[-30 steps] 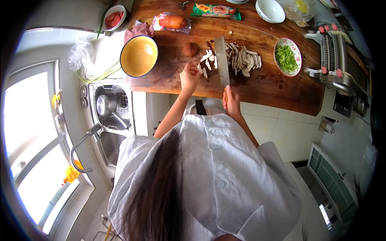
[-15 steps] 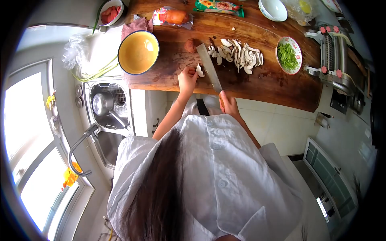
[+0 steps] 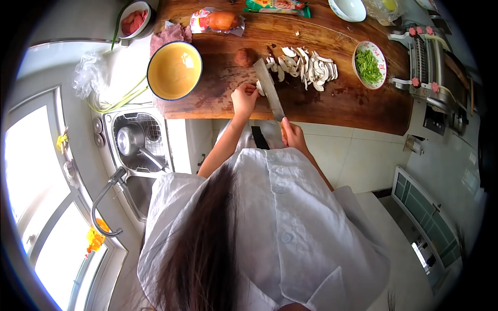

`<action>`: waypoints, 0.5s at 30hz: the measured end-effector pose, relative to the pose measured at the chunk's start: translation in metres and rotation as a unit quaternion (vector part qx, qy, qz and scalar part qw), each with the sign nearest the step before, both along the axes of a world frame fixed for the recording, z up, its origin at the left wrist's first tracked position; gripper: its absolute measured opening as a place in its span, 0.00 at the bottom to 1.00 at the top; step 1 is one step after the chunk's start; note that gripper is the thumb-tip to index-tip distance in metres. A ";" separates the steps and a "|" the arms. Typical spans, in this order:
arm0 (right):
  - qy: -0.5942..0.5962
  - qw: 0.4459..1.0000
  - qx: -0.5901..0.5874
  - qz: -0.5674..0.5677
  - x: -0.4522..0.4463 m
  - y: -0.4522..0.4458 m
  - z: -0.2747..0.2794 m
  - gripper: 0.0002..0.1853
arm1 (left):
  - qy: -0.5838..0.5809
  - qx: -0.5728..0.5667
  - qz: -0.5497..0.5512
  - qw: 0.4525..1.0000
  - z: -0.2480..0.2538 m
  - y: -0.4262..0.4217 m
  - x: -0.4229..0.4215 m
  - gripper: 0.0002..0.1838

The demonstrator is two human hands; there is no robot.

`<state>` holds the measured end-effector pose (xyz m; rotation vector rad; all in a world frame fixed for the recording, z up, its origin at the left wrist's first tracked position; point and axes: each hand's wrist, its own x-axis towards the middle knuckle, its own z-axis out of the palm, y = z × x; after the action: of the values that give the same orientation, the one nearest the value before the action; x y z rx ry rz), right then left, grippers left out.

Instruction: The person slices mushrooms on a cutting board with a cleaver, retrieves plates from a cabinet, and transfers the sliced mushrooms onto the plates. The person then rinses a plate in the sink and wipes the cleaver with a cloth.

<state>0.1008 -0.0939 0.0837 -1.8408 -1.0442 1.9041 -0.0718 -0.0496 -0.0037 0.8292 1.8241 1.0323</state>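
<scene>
With my right hand (image 3: 293, 135) I grip the handle of a kitchen knife (image 3: 272, 92), its wide blade pointing away from me over the wooden board. My left hand (image 3: 244, 99) is closed on a pale piece of mushroom (image 3: 260, 88) just left of the blade, which partly covers it. Beyond the blade tip sits a whole brown mushroom (image 3: 246, 57). Mushroom slices (image 3: 317, 70) lie in a loose heap to the right of the knife.
A yellow-lined bowl (image 3: 174, 70) stands at left, beside a reddish cloth (image 3: 171, 37). To the right is a bowl of chopped greens (image 3: 368, 66), then a metal roller machine (image 3: 428, 67). Packaged food (image 3: 220, 22) and a white bowl (image 3: 348, 9) are farther back. A sink (image 3: 139, 140) lies left.
My left hand and the mushroom piece have come closer to the blade, which now hides more of the piece. The whole view has shifted slightly.
</scene>
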 end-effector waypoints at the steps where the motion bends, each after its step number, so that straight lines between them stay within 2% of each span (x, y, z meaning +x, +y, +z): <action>1: -0.006 1.000 -0.001 0.000 -0.001 0.000 0.001 0.26 | 0.000 -0.003 0.000 1.000 0.000 0.000 0.000 0.06; 5: -0.025 0.999 0.028 0.026 0.003 -0.009 -0.024 0.28 | 0.002 -0.004 0.005 1.000 -0.004 0.001 0.000 0.06; 7: -0.129 0.984 0.097 0.073 -0.007 -0.014 -0.027 0.29 | 0.061 -0.001 -0.009 0.998 -0.005 0.003 0.000 0.06; 11: -0.166 0.975 0.141 0.046 -0.021 -0.014 -0.030 0.30 | 0.076 0.000 -0.013 0.997 -0.010 0.005 -0.001 0.06; 12: -0.166 0.975 0.140 0.045 -0.023 -0.011 -0.034 0.30 | 0.082 0.000 -0.013 0.997 -0.011 0.004 -0.001 0.06; 14: -0.089 0.993 0.074 -0.011 -0.026 -0.003 -0.037 0.30 | 0.089 0.007 -0.015 0.996 -0.011 0.005 0.000 0.06; 15: -0.004 0.996 0.045 -0.071 -0.029 0.001 -0.031 0.28 | 0.077 -0.003 -0.011 0.997 -0.010 0.005 0.000 0.06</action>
<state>0.0720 -0.0925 0.0523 -1.8223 -0.9583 1.7419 -0.0723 -0.0444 -0.0138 0.9454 1.9408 0.9721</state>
